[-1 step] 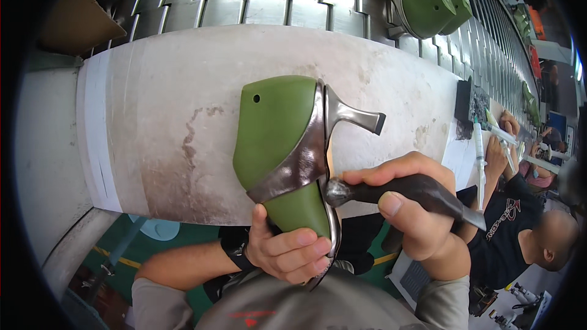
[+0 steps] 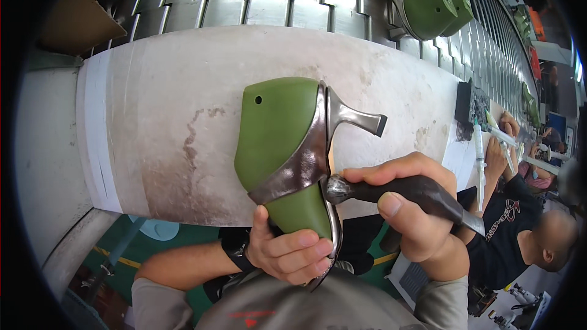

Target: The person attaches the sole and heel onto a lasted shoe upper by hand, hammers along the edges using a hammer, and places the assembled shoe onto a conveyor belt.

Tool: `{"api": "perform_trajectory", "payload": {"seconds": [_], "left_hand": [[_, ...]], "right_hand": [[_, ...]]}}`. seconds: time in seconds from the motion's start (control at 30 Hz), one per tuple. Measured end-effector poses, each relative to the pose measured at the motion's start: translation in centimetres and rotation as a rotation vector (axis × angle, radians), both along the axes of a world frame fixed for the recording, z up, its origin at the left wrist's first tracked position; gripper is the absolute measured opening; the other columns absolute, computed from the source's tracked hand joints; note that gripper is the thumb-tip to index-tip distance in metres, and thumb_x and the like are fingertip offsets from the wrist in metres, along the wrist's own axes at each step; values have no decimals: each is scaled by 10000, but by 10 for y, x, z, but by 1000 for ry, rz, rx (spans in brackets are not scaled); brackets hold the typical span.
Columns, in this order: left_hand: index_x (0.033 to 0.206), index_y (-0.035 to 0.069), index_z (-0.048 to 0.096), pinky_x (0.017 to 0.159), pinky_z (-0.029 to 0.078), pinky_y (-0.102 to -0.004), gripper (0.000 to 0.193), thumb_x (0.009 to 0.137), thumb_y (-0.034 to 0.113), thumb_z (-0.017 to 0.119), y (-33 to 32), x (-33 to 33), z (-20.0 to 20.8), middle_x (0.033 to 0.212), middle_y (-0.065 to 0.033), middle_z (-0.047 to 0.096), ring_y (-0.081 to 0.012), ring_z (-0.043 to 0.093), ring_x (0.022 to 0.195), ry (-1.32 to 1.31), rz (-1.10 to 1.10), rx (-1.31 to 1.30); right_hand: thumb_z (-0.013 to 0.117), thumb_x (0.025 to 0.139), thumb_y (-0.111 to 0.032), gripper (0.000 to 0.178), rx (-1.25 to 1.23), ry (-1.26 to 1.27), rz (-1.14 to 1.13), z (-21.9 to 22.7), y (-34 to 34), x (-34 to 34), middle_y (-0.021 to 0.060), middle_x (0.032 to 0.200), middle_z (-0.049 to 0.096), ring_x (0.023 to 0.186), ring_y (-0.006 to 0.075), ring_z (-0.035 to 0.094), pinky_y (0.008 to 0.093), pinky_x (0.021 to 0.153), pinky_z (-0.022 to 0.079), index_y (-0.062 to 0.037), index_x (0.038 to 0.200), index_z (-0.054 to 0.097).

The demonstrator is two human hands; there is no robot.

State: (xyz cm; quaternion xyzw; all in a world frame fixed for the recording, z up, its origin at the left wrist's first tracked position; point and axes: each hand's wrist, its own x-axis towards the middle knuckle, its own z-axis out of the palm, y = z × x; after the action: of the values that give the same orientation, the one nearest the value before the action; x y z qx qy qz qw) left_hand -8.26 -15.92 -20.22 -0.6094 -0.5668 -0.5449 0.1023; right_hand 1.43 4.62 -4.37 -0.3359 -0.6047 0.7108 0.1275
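A dark metallic high-heeled sandal (image 2: 299, 162) is stretched over a green shoe last (image 2: 278, 125), lying on its side at the bench's near edge. Its slim heel (image 2: 361, 120) points right. My left hand (image 2: 290, 253) wraps round the toe end, thumb on the green last and fingers by the sole edge. In my right hand (image 2: 422, 208) is a dark cobbler's hammer (image 2: 403, 194), gripped with the thumb below and the forefinger along the top. The hammer's rounded metal face touches or nearly touches the sole edge near the strap; its flat, flared end points right.
The pale, stained bench top (image 2: 165, 85) lies under the shoe. Behind it runs a metal slat conveyor (image 2: 269, 0) carrying more green lasts (image 2: 428, 3). Right of me a co-worker (image 2: 513, 232) works beside a syringe (image 2: 479, 146) and a dark block (image 2: 471, 101). Cardboard (image 2: 79, 18) stands far left.
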Motion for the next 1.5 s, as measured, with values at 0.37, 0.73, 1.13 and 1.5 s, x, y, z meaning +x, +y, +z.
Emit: {"api": "perform_trajectory", "payload": {"seconds": [0.37,0.73,1.13,1.5], "left_hand": [[1286,231,582,1280,149,-798,272,1035,304,658,1,0,4,1372,88,653,-165,573,1396,-3,-9,-22],[1332,221,566,1277,157,-797,319,1034,263,669,0,0,2,1374,72,664,-174,590,1389,12,-19,-9],[1361,160,522,1247,221,-813,346,1048,190,667,4,-7,3,1429,-27,636,-240,598,1376,68,9,-23],[1357,124,517,1245,226,-814,321,1061,140,639,5,-9,9,1434,-75,629,-288,591,1383,73,-2,-4]], "right_hand": [[769,900,-64,166,51,-196,294,16,52,-38,95,938,798,823,109,707,272,745,559,39,1031,763],[701,950,-36,218,160,99,-119,-20,-3,-10,228,1106,802,1018,213,764,345,947,595,95,1125,706],[788,913,-170,235,142,-128,215,6,30,-18,92,932,796,838,125,709,272,772,560,30,1036,774],[721,923,-20,212,-32,68,73,11,-28,44,238,1144,803,1044,204,755,347,975,589,85,1106,721]]}}
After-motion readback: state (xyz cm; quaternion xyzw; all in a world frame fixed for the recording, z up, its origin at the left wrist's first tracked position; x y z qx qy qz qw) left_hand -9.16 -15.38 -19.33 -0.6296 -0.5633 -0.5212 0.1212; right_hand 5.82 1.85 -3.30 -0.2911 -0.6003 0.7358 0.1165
